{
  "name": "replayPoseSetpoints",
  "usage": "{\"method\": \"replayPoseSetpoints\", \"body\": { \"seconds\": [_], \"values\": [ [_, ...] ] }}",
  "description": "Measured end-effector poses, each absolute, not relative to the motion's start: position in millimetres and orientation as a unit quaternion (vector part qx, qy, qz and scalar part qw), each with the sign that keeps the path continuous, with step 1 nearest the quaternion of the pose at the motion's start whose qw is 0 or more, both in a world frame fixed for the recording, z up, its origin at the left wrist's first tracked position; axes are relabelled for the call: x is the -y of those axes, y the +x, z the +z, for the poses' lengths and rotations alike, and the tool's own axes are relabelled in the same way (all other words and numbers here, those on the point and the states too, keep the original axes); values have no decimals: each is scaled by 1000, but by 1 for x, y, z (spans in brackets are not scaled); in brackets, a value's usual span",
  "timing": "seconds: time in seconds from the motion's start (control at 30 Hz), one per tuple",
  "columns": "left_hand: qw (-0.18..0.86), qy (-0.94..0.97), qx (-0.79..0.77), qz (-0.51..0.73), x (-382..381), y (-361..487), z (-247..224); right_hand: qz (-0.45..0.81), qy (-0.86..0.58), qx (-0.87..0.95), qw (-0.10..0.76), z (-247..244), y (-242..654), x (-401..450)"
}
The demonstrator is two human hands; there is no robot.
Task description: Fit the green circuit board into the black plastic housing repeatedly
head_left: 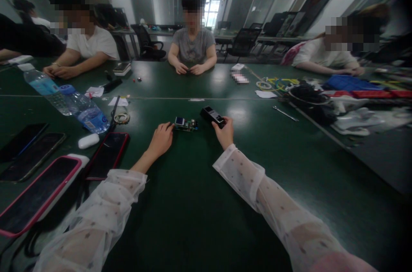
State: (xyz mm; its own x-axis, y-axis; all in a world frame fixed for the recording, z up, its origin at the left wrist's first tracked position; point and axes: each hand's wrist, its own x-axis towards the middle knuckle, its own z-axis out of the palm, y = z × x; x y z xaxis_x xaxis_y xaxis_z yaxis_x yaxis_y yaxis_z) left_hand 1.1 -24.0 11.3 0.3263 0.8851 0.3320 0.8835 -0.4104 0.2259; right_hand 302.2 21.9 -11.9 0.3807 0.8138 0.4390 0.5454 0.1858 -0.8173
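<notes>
A small green circuit board [186,125] with a little screen lies on the dark green table in front of me. My left hand [162,139] is at its left end, fingers closed and their tips against the edge; the thumb is partly hidden. To the right of the board, my right hand [224,131] grips a black rectangular device housing [212,114] with a grey panel on its upper face. The housing is tilted, its far end pointing left, and its near end sits between my thumb and fingers. A narrow gap separates it from the board.
Several phones, including a red-edged phone [107,156], lie at left beside a white earbud case [88,141] and water bottles [85,111]. A wrench [285,113] rests at right, near cables and a blue item [347,84]. Several people sit around the table.
</notes>
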Motion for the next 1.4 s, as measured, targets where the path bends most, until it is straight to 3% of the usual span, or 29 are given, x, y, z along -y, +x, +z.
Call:
{"method": "replayPoseSetpoints", "body": {
  "seconds": [0.43,1.4],
  "values": [
    [-17,814,-549,188,23,3,11,24,-654,594,468,-6,299,-17],
    [-12,813,-547,198,23,3,11,58,-649,574,497,-9,300,-17]
  ]
}}
